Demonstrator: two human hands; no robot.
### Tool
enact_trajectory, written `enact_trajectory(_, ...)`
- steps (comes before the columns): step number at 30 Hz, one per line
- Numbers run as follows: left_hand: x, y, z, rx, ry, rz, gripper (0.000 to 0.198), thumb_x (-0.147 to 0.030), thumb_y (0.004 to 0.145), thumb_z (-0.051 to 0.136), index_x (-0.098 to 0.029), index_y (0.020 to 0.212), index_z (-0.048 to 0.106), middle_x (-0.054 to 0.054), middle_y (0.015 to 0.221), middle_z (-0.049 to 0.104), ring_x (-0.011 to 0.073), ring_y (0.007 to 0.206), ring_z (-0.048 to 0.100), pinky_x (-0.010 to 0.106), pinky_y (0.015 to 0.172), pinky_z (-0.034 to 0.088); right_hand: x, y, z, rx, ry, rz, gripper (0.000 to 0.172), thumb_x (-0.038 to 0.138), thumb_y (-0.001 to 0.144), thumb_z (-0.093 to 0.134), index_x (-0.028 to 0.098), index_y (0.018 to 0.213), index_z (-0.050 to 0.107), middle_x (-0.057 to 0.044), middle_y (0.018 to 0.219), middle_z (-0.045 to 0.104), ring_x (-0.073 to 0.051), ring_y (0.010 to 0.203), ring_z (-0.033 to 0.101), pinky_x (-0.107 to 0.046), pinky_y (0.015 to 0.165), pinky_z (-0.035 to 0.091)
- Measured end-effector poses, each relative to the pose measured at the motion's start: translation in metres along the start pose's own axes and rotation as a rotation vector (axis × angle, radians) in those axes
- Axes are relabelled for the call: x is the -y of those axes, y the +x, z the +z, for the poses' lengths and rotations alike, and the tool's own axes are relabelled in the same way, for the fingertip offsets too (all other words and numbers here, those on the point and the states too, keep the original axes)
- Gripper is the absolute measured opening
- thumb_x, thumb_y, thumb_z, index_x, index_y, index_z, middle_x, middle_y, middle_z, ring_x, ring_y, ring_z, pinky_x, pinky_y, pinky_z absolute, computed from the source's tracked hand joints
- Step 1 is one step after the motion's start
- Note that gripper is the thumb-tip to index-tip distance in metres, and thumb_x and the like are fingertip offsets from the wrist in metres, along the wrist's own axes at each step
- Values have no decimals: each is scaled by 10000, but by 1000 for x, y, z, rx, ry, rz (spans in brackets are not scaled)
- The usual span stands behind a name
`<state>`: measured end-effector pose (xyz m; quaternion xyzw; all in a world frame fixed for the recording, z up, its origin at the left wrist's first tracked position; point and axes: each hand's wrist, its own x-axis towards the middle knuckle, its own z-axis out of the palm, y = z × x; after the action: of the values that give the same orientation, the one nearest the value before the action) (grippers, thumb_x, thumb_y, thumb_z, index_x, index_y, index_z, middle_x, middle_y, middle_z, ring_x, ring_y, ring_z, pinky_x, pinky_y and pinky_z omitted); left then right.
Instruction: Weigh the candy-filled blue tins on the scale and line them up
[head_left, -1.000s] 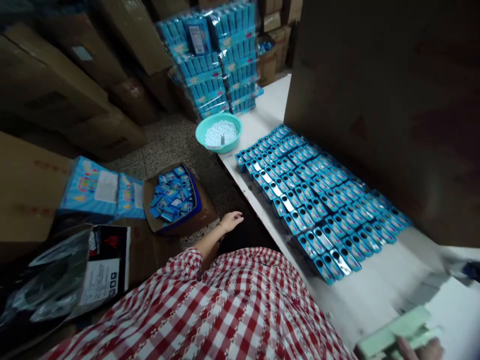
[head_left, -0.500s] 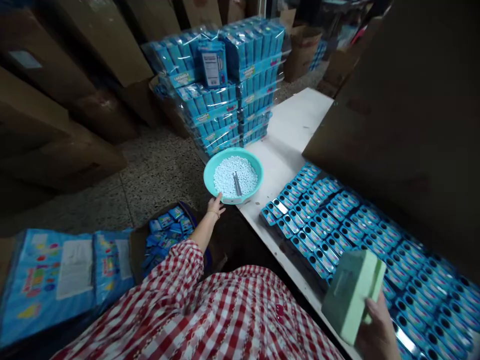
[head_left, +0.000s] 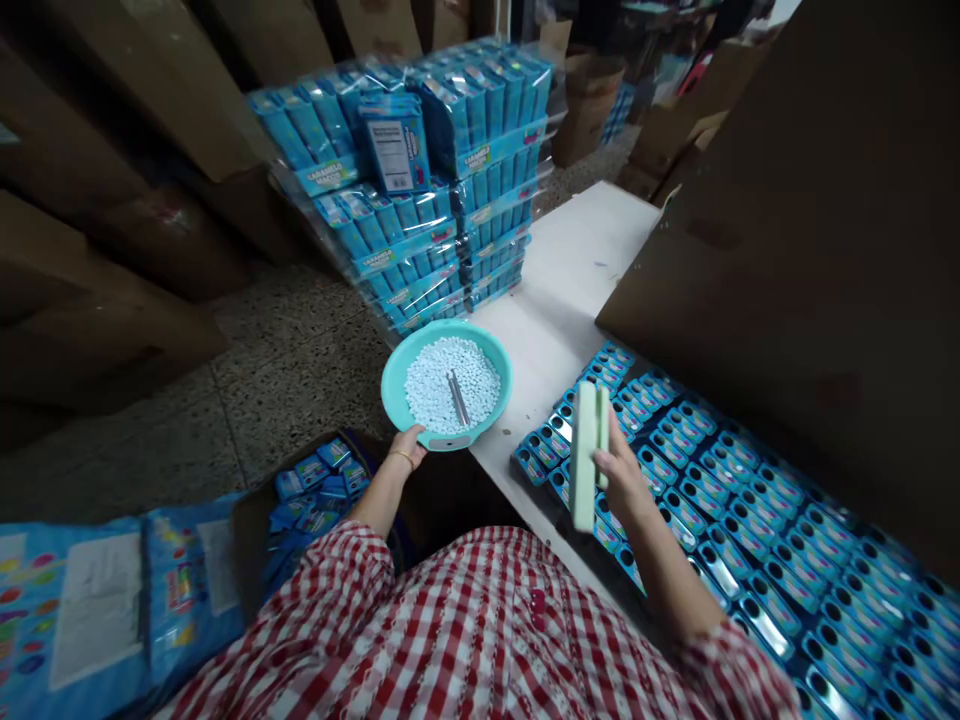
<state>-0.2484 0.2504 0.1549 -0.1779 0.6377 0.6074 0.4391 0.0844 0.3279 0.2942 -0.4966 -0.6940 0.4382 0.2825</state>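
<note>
Shrink-wrapped blue packs (head_left: 450, 190) stand stacked beside brown cartons (head_left: 97, 310).

Dim warehouse light, cool cast. Brightest zone: white table (head_left: 570, 270) past teal bowl (head_left: 390, 395), light falling from far upper end. Glare streaks on shrink-wrapped box stacks (head_left: 450, 170); small glints on foil windows of blue boxes (head_left: 720, 570) lower right. Cartons (head_left: 97, 330) at left and cardboard panel (head_left: 810, 250) at right sunk in shadow. Wide-angle bowing, edges stretched. Centre sharp, green block (head_left: 587, 450) crisp; checked shirt (head_left: 465, 630) and corners soft.
</note>
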Motion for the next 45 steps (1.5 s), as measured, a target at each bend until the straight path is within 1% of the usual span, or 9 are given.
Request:
enact_trajectory(4,1,-5,-17,-26,-12,6,346,39,717,489,-106,1015,591,15,662,635,109,557,608,288,689,553,5,82,40,71,5,76,839,564,793,421,144,1461,135,-78,1530,83,-246,1399,97,-423,1094,222)
enact_trajectory(10,-22,-5,-41,154,76,-146,226,-148,805,544,-154,1029,580,69,874,671,149,699,641,328,696,551,-15,179,98,25,-327,263,976,602,680,568,179,1456,153,-126,1529,-21,-343,1387,48,-567,1064,191)
enact_trajectory(19,-88,28,-62,274,417,-158,317,-183,720,658,-201,1013,539,44,865,662,148,648,631,372,659,549,-64,222,145,-14,-649,479,900,640,726,471,284,1453,78,-74,1534,-33,-365,1363,65,-702,945,237)
enact_trajectory(28,-93,43,-48,382,489,-174,395,-218,731,629,-182,1103,502,79,948,669,192,810,652,414,766,537,-89,217,155,-74,-770,499,801,574,785,442,214,1446,167,-117,1530,28,-354,1377,64,-646,963,277)
enact_trajectory(30,-97,46,-46,377,642,21,443,-259,730,626,-176,1144,489,118,1067,638,242,985,615,457,856,496,-79,209,151,-157,-727,398,681,504,839,398,177,1419,253,-144,1508,150,-309,1360,192,-560,986,323)
enact_trajectory(35,-116,49,-27,315,1093,999,542,-333,761,580,-155,1254,444,160,1323,472,265,1267,396,453,1066,306,-39,160,137,-371,-599,-38,371,359,876,399,164,1142,570,-117,1171,588,-205,1117,509,-394,969,392)
enact_trajectory(40,-102,58,10,842,1437,1107,348,-334,837,468,-163,1124,565,116,1144,610,225,1101,541,391,986,405,-35,95,80,-817,-631,46,291,316,879,399,157,931,637,-91,883,643,-194,882,571,-366,832,447)
enact_trajectory(42,-86,64,20,886,1578,1076,378,-333,811,506,-148,1136,565,140,1206,574,252,1145,512,409,991,396,-40,69,62,-775,-700,88,283,299,880,400,158,922,642,-91,875,648,-197,870,568,-364,820,440)
enact_trajectory(45,-62,72,30,846,1769,1059,446,-331,769,568,-136,1169,555,167,1303,497,294,1221,443,436,1018,357,-43,47,70,-365,-819,89,281,233,873,395,158,986,640,-103,971,663,-211,913,560,-366,827,418)
